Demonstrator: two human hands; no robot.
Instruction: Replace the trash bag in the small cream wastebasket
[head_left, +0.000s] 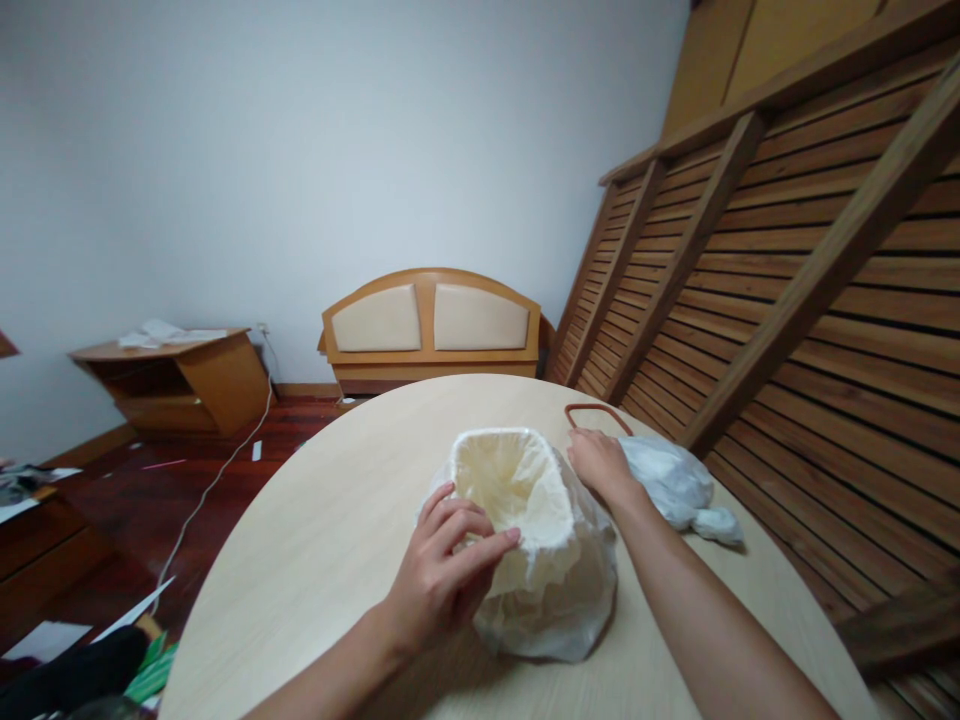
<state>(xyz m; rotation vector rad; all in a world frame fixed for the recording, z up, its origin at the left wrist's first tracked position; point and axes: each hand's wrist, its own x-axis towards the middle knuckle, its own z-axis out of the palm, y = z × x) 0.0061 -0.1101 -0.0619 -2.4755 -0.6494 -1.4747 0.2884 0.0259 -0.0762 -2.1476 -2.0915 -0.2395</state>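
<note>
A small bin (544, 600) stands on the round table, lined with a translucent white bag folded over its rounded-square rim (504, 433). My left hand (454, 560) is at the near left corner of the rim, fingers spread and curved, fingertips and thumb touching the liner. Beyond the bin's right side, my right hand (600, 462) has its fingers closed on the near left part of a brown rounded ring (596, 406); its fingertips are partly hidden. Right beside that hand lies a bunched translucent white plastic bag (671, 480) with a knotted end.
The pale round table (315, 560) fills the foreground. A slatted wooden panel (810, 300) leans along the right. Behind are a headboard (431, 320) and a low cabinet (202, 385) with papers on top. A white cable (214, 480) and scattered papers lie on the floor at left.
</note>
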